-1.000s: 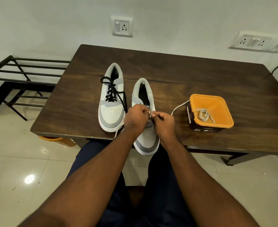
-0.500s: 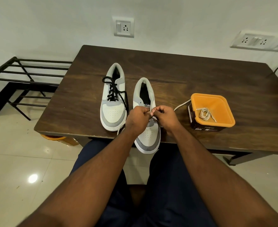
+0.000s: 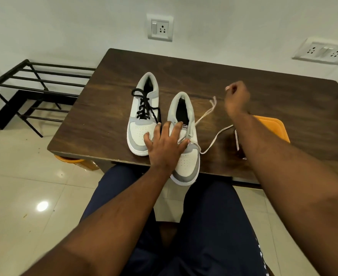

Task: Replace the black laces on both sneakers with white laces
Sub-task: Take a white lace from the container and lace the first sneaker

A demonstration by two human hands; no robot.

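Two grey-and-white sneakers stand side by side on the dark wooden table (image 3: 273,92). The left sneaker (image 3: 139,134) carries a black lace (image 3: 143,105). On the right sneaker (image 3: 188,164), whose toe overhangs the table's front edge, my left hand (image 3: 164,146) presses down flat with fingers spread. A white lace (image 3: 204,116) runs from its lower eyelets up and to the right, to my right hand (image 3: 236,98). That hand is raised above the table with curled fingers and seems to pinch the lace's end. A second strand trails toward the orange container (image 3: 271,126).
My right forearm hides most of the orange container. A black metal rack (image 3: 35,86) stands on the floor to the left. An orange object (image 3: 70,161) sits under the table's left corner. Wall sockets (image 3: 160,29) are behind the table. My knees are at the front edge.
Both hands were together at the right sneaker's eyelets. Now my right hand has swung up and to the right, drawing the white lace out, and my left hand has flattened onto the sneaker.
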